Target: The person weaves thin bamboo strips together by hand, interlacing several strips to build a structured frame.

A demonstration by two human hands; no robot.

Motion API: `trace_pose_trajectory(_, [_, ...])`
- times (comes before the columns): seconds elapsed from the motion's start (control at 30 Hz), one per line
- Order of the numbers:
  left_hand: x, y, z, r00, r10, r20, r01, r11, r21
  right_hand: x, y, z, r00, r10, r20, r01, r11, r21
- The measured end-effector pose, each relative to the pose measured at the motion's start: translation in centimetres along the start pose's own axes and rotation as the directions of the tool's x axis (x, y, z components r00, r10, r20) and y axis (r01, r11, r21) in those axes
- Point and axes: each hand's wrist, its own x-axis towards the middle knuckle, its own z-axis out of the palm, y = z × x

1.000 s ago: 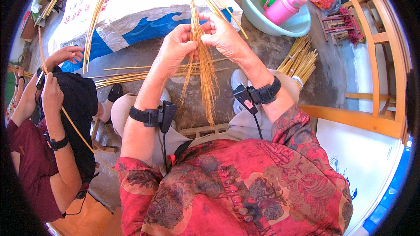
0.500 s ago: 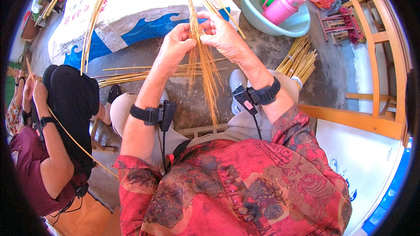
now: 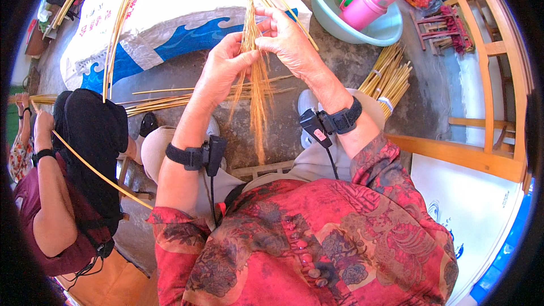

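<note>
A thin bunch of broomcorn stalks (image 3: pixel 258 96) hangs between my hands, its fine golden tassels pointing down toward my lap. My left hand (image 3: pixel 226 65) pinches the bunch from the left, thumb across the tassels and fingers behind. From the right, my right hand (image 3: pixel 288 38) has its thumb and curled fingers at the bunch, a little higher up. Its fingertips are partly hidden by the strands. The bare stalk ends run upward over a white and blue woven sack (image 3: pixel 187 0), where more stalks (image 3: pixel 122 22) lie.
Loose stalks (image 3: pixel 164 102) lie on the floor before my knees. At right are a tied stalk bundle (image 3: pixel 385 79), a pale green basin (image 3: pixel 357 35) with a pink thermos (image 3: pixel 369 7), and a wooden frame (image 3: pixel 464 156). A co-worker (image 3: pixel 54 215) sits at left holding a long stalk (image 3: pixel 93 161).
The tassels' lower ends have swung left and now hang straighter. My hands stay nearly in place, the left slightly lower. The co-worker's arm and long stalk have shifted.
</note>
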Motion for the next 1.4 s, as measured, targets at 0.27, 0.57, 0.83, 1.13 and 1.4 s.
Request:
trace_pose_trajectory(0.27, [-0.6, 0.5, -1.0, 0.995, -0.023, -0.098, 0.042, 0.98, 0.195, 0.3, -0.6, 0.6, 0.998, 0.018, -0.054, -0.015, 0.998, 0.068])
trace_pose_trajectory(0.57, [-0.8, 0.3, -1.4, 0.992, -0.078, -0.104, 0.055, 0.977, -0.205, 0.7, -0.8, 0.8, 0.986, 0.151, 0.076, -0.162, 0.972, 0.169])
trace_pose_trajectory(0.83, [-0.8, 0.9, -1.0, 0.989, -0.142, -0.051, 0.118, 0.937, -0.33, 0.7, -0.5, 1.3, 0.99, 0.131, 0.059, -0.14, 0.97, 0.198])
trace_pose_trajectory(1.13, [-0.3, 0.6, 0.1, 0.984, -0.146, -0.104, 0.114, 0.958, -0.261, 0.8, 0.7, 0.9, 0.992, 0.113, 0.054, -0.122, 0.971, 0.207])
trace_pose_trajectory(1.4, [-0.3, 0.2, 0.1, 0.994, -0.084, -0.073, 0.066, 0.975, -0.212, 0.9, 0.6, 0.9, 0.987, 0.141, 0.076, -0.153, 0.97, 0.191])
